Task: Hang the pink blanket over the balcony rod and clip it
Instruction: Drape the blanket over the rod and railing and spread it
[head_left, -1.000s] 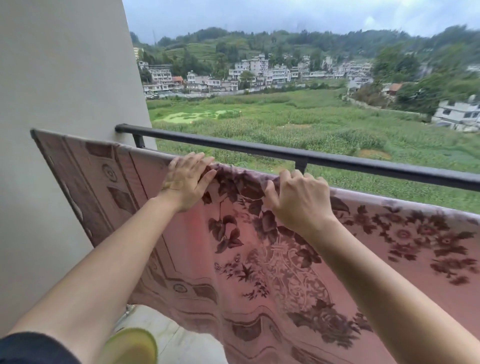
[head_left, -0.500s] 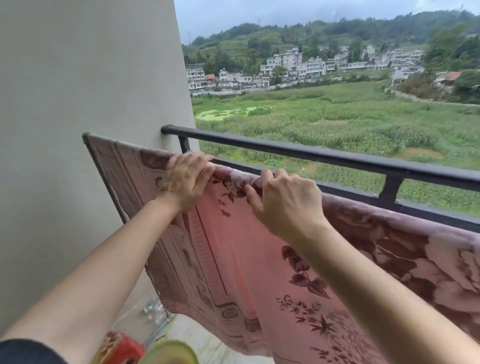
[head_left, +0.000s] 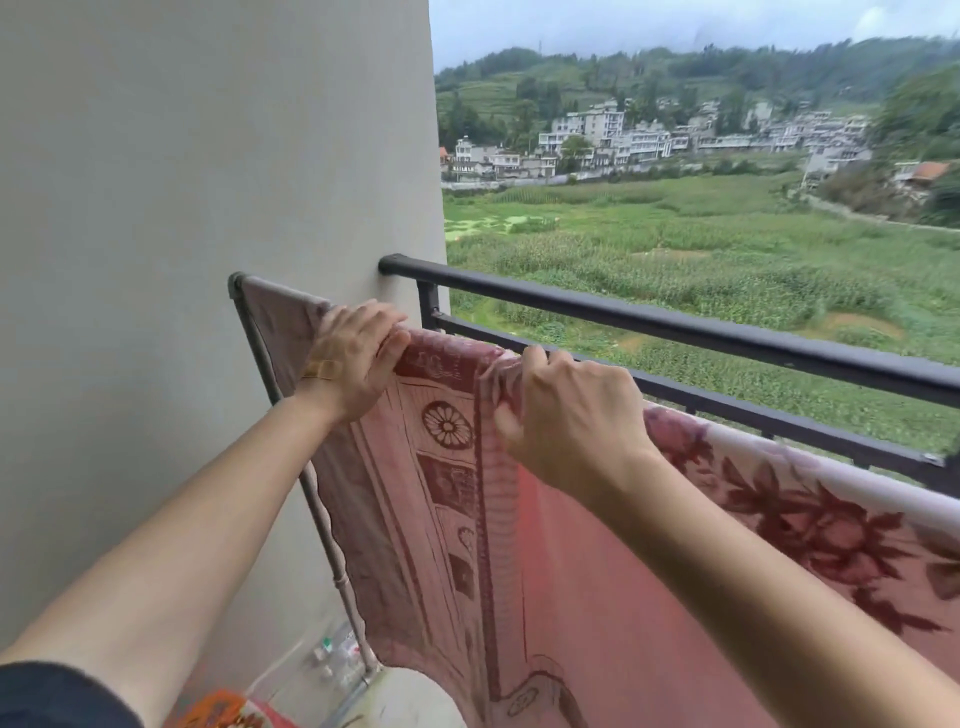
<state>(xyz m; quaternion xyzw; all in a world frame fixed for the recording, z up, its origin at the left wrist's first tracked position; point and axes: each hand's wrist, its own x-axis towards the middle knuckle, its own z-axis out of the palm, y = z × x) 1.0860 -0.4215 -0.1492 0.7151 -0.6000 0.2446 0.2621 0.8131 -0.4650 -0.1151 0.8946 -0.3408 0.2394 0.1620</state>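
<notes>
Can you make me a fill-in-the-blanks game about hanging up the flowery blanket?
1. Both hands, left and right, grip the top edge of the ____ blanket.
2. Behind the blanket runs a ____ railing.
3. The left wrist wears a ____ bracelet.

Missing words: pink; black; gold

Home balcony, upper floor, rural edge of a village. Dark metal railing (head_left: 675, 322) runs from a plain grey wall (head_left: 208, 182). A pink blanket (head_left: 597, 571) hangs over a drying rod (head_left: 236, 283) just inside the railing, so it's a laundry spot. Below & beyond: green fields (head_left: 701, 244), white multi-storey houses (head_left: 613, 140), wooded hills (head_left: 675, 67), overcast sky. Bottles and bits on the floor (head_left: 405, 696) by the wall.
</notes>
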